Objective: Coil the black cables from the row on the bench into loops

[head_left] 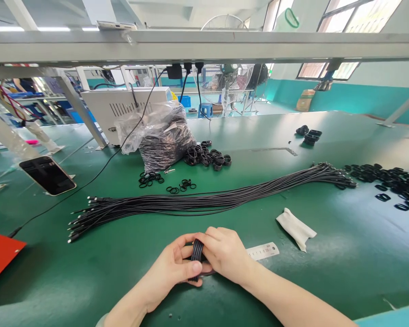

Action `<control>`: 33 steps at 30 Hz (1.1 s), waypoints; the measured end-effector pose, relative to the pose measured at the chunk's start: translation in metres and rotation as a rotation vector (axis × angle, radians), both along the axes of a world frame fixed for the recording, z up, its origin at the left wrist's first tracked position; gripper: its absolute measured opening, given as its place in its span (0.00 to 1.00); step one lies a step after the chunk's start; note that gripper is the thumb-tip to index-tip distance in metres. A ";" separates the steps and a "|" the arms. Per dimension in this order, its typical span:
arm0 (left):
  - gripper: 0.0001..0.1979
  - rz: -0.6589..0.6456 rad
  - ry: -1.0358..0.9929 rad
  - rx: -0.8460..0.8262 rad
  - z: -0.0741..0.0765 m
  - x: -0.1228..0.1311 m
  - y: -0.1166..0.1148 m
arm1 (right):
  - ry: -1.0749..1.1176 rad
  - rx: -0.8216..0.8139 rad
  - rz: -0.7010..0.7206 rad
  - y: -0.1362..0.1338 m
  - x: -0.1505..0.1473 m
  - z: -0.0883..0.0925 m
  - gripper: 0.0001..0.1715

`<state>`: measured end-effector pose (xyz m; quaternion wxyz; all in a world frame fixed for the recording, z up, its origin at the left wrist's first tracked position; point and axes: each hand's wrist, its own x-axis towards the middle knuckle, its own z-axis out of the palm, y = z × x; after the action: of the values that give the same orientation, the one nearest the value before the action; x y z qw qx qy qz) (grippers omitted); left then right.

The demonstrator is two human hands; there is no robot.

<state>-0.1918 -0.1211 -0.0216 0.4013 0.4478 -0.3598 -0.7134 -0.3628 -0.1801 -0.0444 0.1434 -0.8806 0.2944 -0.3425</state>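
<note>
Between my two hands, low in the middle of the view, is a black cable wound into a small tight coil. My left hand holds the coil from the left, thumb across its front and fingers behind. My right hand is closed at the coil's upper right side, its fingertips pinching there; exactly what they grip is partly hidden. A steel ruler lies on the table, partly covered by my right hand. Beyond both hands stretches a long bundle of straight black cables, with plugs at its ends.
Black rings and coiled cables lie near a plastic bag. At right are a pile of black oval pieces and a white cloth-like piece. A phone leans at left, near an orange-red object. A metal beam crosses above.
</note>
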 end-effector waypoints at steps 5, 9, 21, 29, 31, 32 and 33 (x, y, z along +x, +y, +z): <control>0.15 0.087 -0.039 0.085 0.000 0.006 -0.004 | -0.297 0.836 -0.214 -0.009 0.000 0.009 0.07; 0.14 0.035 -0.048 0.111 0.000 0.009 -0.003 | -0.319 1.032 -0.206 -0.011 -0.002 0.014 0.03; 0.11 0.163 0.283 0.197 -0.005 0.020 -0.006 | -0.519 1.909 0.484 -0.018 -0.016 0.021 0.21; 0.14 0.126 0.396 0.234 -0.001 0.017 -0.004 | -0.590 1.881 0.468 -0.021 -0.014 0.014 0.23; 0.13 0.135 0.354 0.230 0.000 0.015 -0.005 | -0.610 1.856 0.425 -0.021 -0.014 0.015 0.23; 0.12 0.137 0.330 0.224 0.000 0.015 -0.006 | -0.620 1.850 0.410 -0.021 -0.013 0.016 0.23; 0.11 0.135 0.303 0.214 0.000 0.015 -0.006 | -0.626 1.845 0.401 -0.021 -0.013 0.016 0.24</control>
<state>-0.1767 -0.1276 -0.0212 0.4479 0.3983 -0.1865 -0.7784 -0.3756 -0.2009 -0.0282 0.8986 -0.3277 0.2402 -0.1658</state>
